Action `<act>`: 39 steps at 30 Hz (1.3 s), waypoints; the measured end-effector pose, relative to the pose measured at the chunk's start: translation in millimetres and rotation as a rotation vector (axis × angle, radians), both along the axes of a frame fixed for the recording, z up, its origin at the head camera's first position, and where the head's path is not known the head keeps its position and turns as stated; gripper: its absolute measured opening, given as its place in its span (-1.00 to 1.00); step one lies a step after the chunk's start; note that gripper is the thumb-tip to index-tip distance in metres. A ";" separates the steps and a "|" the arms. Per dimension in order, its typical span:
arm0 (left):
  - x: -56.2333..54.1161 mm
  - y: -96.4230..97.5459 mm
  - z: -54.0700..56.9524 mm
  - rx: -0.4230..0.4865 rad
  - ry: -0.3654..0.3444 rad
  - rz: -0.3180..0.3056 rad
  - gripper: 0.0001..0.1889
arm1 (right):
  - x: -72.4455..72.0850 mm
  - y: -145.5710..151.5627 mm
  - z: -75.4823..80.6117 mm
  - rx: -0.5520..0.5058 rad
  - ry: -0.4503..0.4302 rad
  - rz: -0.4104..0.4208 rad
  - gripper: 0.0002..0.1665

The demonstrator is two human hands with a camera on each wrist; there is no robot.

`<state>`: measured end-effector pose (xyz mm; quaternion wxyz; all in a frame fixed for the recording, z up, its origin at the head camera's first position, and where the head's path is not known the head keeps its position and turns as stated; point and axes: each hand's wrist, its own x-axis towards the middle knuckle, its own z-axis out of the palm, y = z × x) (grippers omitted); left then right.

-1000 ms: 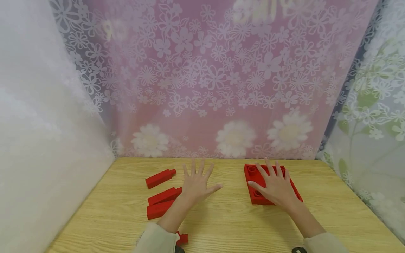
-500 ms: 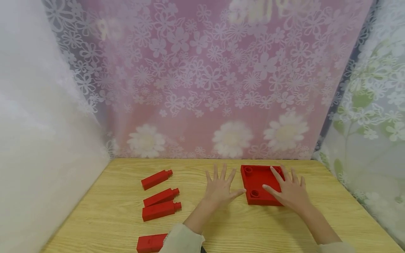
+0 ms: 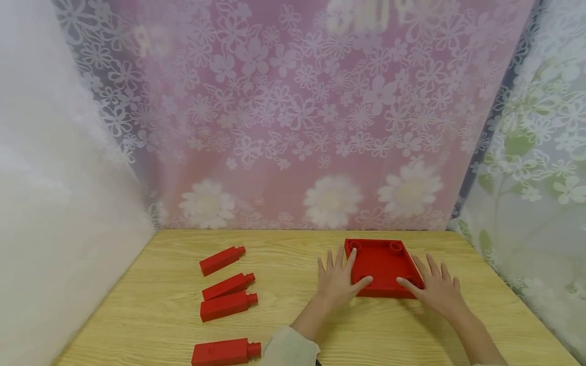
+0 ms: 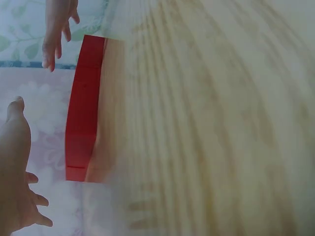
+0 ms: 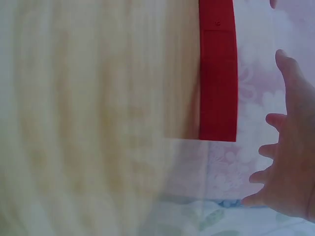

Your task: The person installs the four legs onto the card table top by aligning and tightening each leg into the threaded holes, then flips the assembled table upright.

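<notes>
A square red tray-like piece (image 3: 377, 267) with a raised rim and round sockets in its corners lies on the table at the right. My left hand (image 3: 336, 284) is spread over its left side, thumb above the near left corner. On the other side, my right hand (image 3: 440, 295) has its fingers spread, with its thumb over the near right corner. Both wrist views show a gap between the red piece (image 4: 83, 108) and each hand, the left hand (image 4: 12, 167) and the right hand (image 5: 295, 147). Neither hand holds anything.
Several red square posts with narrow round ends lie at the left: a far post (image 3: 222, 261), two close together, one being the nearer post (image 3: 226, 306), and a front post (image 3: 222, 352). Flowered curtains (image 3: 293, 127) hang behind the wooden table (image 3: 151, 305).
My left hand has moved right, from near the posts to the red piece's left side. My right hand has shifted off its middle to the right side. The posts show fully now.
</notes>
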<state>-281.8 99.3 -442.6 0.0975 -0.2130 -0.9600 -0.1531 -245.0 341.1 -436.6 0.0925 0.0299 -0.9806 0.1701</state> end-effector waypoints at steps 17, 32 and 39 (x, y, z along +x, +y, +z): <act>-2.5 18.4 -37.3 0.205 -0.164 0.005 -0.10 | -8.8 17.6 -40.0 -0.134 -0.049 0.023 0.07; -0.3 29.2 -55.4 0.158 -0.018 0.032 -0.11 | -3.2 9.5 -47.3 -0.267 0.015 0.029 -0.01; 2.1 30.3 -55.3 0.123 0.000 0.064 -0.11 | -1.6 7.8 -49.9 -0.282 0.037 0.029 -0.02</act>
